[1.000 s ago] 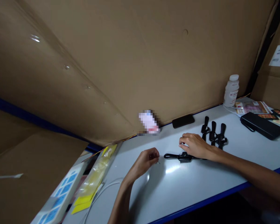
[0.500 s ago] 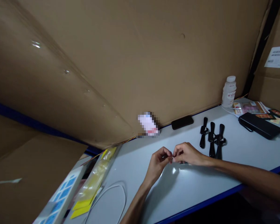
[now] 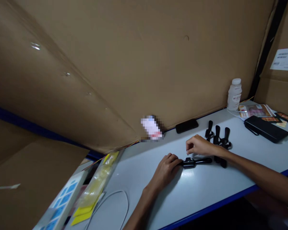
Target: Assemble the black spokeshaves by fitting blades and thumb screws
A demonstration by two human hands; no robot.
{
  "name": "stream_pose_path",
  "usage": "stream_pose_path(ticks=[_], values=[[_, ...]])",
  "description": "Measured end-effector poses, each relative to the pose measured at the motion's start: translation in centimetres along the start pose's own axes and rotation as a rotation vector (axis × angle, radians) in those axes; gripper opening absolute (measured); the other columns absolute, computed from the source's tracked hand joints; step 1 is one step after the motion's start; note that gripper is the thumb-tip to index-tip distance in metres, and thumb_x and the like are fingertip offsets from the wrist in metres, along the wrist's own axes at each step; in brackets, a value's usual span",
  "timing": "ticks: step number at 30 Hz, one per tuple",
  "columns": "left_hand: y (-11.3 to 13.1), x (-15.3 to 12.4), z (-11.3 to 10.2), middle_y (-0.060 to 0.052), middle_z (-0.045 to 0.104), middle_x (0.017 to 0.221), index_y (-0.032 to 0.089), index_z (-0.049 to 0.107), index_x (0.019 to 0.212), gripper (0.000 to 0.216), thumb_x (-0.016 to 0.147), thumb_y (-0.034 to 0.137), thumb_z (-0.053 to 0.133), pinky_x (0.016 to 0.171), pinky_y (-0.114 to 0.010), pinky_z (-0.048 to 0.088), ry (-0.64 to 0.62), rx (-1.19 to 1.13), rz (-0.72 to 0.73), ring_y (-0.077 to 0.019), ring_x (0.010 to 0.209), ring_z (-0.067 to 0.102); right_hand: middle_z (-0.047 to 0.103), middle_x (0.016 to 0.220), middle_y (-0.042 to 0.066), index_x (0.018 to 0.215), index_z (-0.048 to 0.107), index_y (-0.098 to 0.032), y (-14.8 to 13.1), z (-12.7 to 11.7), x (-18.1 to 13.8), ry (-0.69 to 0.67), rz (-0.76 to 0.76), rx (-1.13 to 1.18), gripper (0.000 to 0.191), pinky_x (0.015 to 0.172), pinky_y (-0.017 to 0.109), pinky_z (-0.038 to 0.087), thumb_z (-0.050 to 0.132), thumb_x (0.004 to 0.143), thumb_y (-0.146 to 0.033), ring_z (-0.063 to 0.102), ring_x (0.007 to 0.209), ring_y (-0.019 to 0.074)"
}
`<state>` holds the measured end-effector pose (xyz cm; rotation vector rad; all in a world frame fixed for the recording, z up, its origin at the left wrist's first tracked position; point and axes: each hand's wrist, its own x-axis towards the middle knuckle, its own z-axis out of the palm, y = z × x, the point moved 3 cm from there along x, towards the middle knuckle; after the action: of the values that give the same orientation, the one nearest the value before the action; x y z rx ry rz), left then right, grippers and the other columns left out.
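My left hand (image 3: 166,166) is closed round the left handle of a black spokeshave (image 3: 189,163), which lies across the tabletop with its other handle pointing right. Just above the body of that spokeshave hovers my right hand (image 3: 199,146), thumb and fingers pinched on a small light-coloured piece (image 3: 187,153), too small to name. Behind my right wrist lie three more black spokeshaves: one on the left (image 3: 209,131), a middle one (image 3: 217,138) and one on the right (image 3: 227,140). My right hand and forearm partly cover them.
At the back edge lie a black phone (image 3: 186,126) and a blurred-out upright object (image 3: 152,127). A white-capped bottle (image 3: 234,95), packets (image 3: 256,111) and a black case (image 3: 266,128) are at right. Yellow plastic packs (image 3: 96,188) and a white cable (image 3: 127,201) lie left.
My hands were together with fingertips meeting; they have parted. The left has come down onto the spokeshave's handle, and the right has moved up and right with the small piece.
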<state>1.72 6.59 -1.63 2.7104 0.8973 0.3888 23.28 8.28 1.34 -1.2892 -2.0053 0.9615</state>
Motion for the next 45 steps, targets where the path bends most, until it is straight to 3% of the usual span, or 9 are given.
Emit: stream_pose_path(ticks=[6, 12, 21, 25, 33, 38, 41, 45], values=[[0.3, -0.2, 0.3, -0.01, 0.069, 0.1, 0.022, 0.073, 0.12, 0.028, 0.101, 0.016, 0.053, 0.081, -0.038, 0.049, 0.013, 0.075, 0.031, -0.0246, 0.093, 0.059, 0.068, 0.076, 0.002, 0.079, 0.068, -0.018, -0.7, 0.6, -0.8, -0.077, -0.086, -0.228, 0.007, 0.066, 0.027, 0.034, 0.068, 0.084, -0.013, 0.058, 0.073, 0.0177], [0.3, -0.1, 0.2, -0.011, 0.07, 0.098, 0.02, 0.075, 0.116, 0.027, 0.101, 0.015, 0.053, 0.078, -0.038, 0.049, 0.027, 0.082, 0.04, -0.0255, 0.092, 0.059, 0.066, 0.072, 0.0, 0.079, 0.068, -0.019, -1.3, 1.4, -1.1, -0.123, -0.149, -0.291, 0.017, 0.065, 0.025, 0.032, 0.06, 0.081, -0.004, 0.055, 0.069, 0.0153], [0.1, -0.2, 0.4, -0.008, 0.069, 0.097, 0.022, 0.075, 0.115, 0.026, 0.099, 0.013, 0.055, 0.076, -0.035, 0.049, 0.094, 0.073, 0.089, -0.0223, 0.09, 0.06, 0.068, 0.077, 0.002, 0.084, 0.066, -0.018, -0.7, 2.3, -0.9, -0.009, -0.18, -0.254, 0.017, 0.068, 0.026, 0.034, 0.059, 0.085, -0.002, 0.058, 0.073, 0.0164], [0.2, -0.1, 0.2, -0.008, 0.068, 0.099, 0.021, 0.072, 0.116, 0.02, 0.1, 0.024, 0.059, 0.081, -0.037, 0.048, 0.127, -0.017, 0.039, -0.0234, 0.093, 0.059, 0.067, 0.08, 0.001, 0.082, 0.064, -0.018, -0.9, 3.0, -0.9, 0.086, -0.181, -0.16, 0.018, 0.07, 0.025, 0.037, 0.056, 0.086, -0.002, 0.057, 0.073, 0.0148], [0.5, 0.5, -0.2, -0.003, 0.062, 0.079, 0.018, 0.063, 0.083, 0.035, 0.105, 0.04, 0.047, 0.072, -0.03, 0.044, 0.278, -0.373, -0.135, -0.0178, 0.077, 0.055, 0.068, 0.079, 0.0, 0.083, 0.066, -0.017, -2.1, 4.0, -1.0, 0.174, -0.154, 0.016, 0.013, 0.07, 0.023, 0.042, 0.059, 0.086, -0.006, 0.06, 0.073, 0.0133], [0.3, 0.4, -0.1, -0.001, 0.058, 0.076, 0.018, 0.058, 0.079, 0.034, 0.104, 0.039, 0.047, 0.066, -0.026, 0.041, 0.301, -0.353, -0.157, -0.015, 0.069, 0.052, 0.07, 0.072, -0.002, 0.094, 0.072, -0.014, -1.7, 3.9, -0.7, 0.067, -0.116, 0.06, 0.014, 0.061, 0.02, 0.042, 0.066, 0.084, -0.007, 0.061, 0.065, 0.0122], [0.7, 0.4, 0.0, -0.001, 0.057, 0.077, 0.019, 0.057, 0.079, 0.029, 0.104, 0.031, 0.048, 0.066, -0.026, 0.041, 0.372, -0.275, -0.076, -0.0152, 0.071, 0.052, 0.067, 0.064, -0.003, 0.085, 0.075, -0.014, -1.6, 4.1, -0.6, -0.018, -0.12, 0.034, 0.009, 0.056, 0.02, 0.038, 0.074, 0.078, -0.009, 0.058, 0.058, 0.0115], [0.9, 0.3, -0.1, -0.002, 0.057, 0.078, 0.019, 0.057, 0.084, 0.025, 0.104, 0.027, 0.047, 0.067, -0.027, 0.043, 0.419, -0.229, -0.005, -0.016, 0.074, 0.053, 0.069, 0.067, 0.0, 0.075, 0.076, -0.016, -2.2, 3.5, -0.8, -0.029, -0.164, -0.061, 0.01, 0.062, 0.024, 0.036, 0.073, 0.085, -0.016, 0.056, 0.063, 0.0126]])
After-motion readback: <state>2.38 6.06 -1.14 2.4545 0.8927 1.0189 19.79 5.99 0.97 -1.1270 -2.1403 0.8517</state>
